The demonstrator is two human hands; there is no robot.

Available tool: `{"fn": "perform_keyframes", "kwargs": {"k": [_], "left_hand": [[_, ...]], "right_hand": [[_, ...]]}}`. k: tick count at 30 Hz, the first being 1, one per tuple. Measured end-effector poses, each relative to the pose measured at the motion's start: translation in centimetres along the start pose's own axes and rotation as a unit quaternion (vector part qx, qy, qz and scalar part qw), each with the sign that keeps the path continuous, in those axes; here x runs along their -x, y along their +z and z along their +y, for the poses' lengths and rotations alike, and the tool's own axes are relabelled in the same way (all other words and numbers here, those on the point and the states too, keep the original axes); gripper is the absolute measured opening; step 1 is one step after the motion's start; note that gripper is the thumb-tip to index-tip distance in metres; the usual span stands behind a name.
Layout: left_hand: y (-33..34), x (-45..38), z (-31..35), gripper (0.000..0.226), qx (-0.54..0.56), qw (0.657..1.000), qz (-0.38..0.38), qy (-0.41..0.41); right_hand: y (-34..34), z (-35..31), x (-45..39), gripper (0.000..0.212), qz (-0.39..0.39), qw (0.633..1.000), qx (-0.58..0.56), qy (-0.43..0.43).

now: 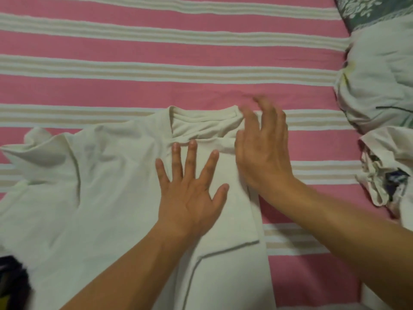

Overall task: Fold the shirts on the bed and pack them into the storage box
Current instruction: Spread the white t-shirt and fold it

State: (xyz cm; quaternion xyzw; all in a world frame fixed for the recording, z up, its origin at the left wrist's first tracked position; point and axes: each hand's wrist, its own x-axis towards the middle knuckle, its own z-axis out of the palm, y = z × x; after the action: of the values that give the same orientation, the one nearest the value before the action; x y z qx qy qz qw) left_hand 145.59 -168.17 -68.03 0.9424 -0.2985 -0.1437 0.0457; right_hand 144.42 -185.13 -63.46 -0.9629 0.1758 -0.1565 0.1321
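Observation:
A cream-white T-shirt [93,198] lies spread on the pink striped bed [156,90], collar toward the far side. Its right sleeve and side are folded inward over the chest. My left hand [190,189] presses flat on that folded part, fingers spread. My right hand [263,148] hovers at the shirt's right shoulder next to the collar, fingers apart and blurred by motion, holding nothing. The shirt's left sleeve sticks out rumpled at the left. No storage box is in view.
A heap of crumpled pale clothes [380,86] lies at the right edge of the bed, with a white and dark printed garment [384,175] below it. A green patterned pillow [366,12] sits top right. A dark item [13,283] shows at bottom left.

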Motion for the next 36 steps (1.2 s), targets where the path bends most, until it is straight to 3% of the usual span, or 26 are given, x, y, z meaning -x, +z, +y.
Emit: {"fn": "perform_keyframes", "kwargs": {"k": [2,3,4,5,7,9,11,13,14,17,19,21,24,26,28,30,32,34,36], "left_hand": [[0.1,0.0,-0.1,0.073,0.009,1.0,0.014,-0.004],[0.3,0.0,-0.1,0.073,0.015,1.0,0.022,-0.006],[0.4,0.0,-0.2,0.074,0.018,0.999,0.033,-0.008],[0.6,0.1,-0.3,0.074,0.019,0.999,0.041,-0.01],[0.7,0.1,-0.3,0.074,0.024,0.999,0.043,-0.015],[0.7,0.0,-0.3,0.075,0.027,0.999,0.035,-0.016],[0.7,-0.1,-0.1,0.075,0.027,0.999,0.025,-0.014],[0.7,-0.2,0.0,0.075,0.019,0.999,0.02,-0.021],[0.6,-0.3,0.1,0.075,0.018,0.999,0.016,-0.023],[0.1,-0.9,-0.3,0.072,0.025,0.999,-0.018,-0.021],[-0.8,-1.7,-1.4,0.071,0.007,0.999,-0.047,0.011],[-2.5,-2.4,-3.4,0.07,-0.011,0.992,-0.105,0.063],[-6.8,-0.3,-7.0,0.057,0.09,0.982,-0.137,0.09],[-9.8,2.7,-9.9,0.044,0.167,0.985,-0.054,0.002],[-12.3,5.1,-13.9,0.041,0.11,0.986,0.032,-0.12],[-13.5,5.6,-19.0,0.045,0.049,0.97,0.008,-0.239],[-13.4,4.5,-23.4,0.047,0.086,0.938,-0.067,-0.33],[-12.5,3.9,-25.5,0.06,0.146,0.914,-0.111,-0.363],[-11.1,3.5,-26.1,0.081,0.162,0.915,-0.087,-0.36]], "right_hand": [[0.4,0.6,0.8,0.035,-0.011,0.982,0.062,-0.179],[0.9,1.3,0.8,0.037,-0.065,0.963,0.105,-0.241],[1.3,2.2,0.2,0.047,-0.15,0.947,0.145,-0.245],[1.7,3.4,-0.7,0.058,-0.226,0.94,0.164,-0.193],[2.5,6.0,-3.5,0.065,-0.288,0.942,0.166,-0.047],[2.5,6.8,-5.7,0.062,-0.257,0.96,0.105,0.049],[1.4,5.3,-5.9,0.057,-0.147,0.984,0.025,0.094],[0.3,2.3,-3.7,0.05,-0.046,0.998,-0.011,0.04],[-0.1,0.9,-2.0,0.048,-0.04,0.999,-0.01,-0.021],[1.2,-1.0,3.4,0.053,-0.174,0.969,0.042,-0.172],[2.7,0.2,4.5,0.06,-0.254,0.95,0.081,-0.163],[3.2,1.3,4.3,0.067,-0.281,0.943,0.108,-0.143],[2.5,-0.3,3.9,0.067,-0.317,0.929,0.153,-0.117],[1.6,-3.0,4.0,0.069,-0.295,0.94,0.148,-0.085],[1.1,-6.4,4.5,0.068,-0.254,0.96,0.096,-0.075],[2.3,-8.6,5.7,0.068,-0.254,0.96,0.072,-0.093],[4.5,-8.9,6.9,0.069,-0.258,0.958,0.09,-0.084],[6.1,-8.4,7.4,0.071,-0.25,0.959,0.11,-0.069],[6.9,-8.1,7.6,0.07,-0.24,0.961,0.118,-0.074]]}}
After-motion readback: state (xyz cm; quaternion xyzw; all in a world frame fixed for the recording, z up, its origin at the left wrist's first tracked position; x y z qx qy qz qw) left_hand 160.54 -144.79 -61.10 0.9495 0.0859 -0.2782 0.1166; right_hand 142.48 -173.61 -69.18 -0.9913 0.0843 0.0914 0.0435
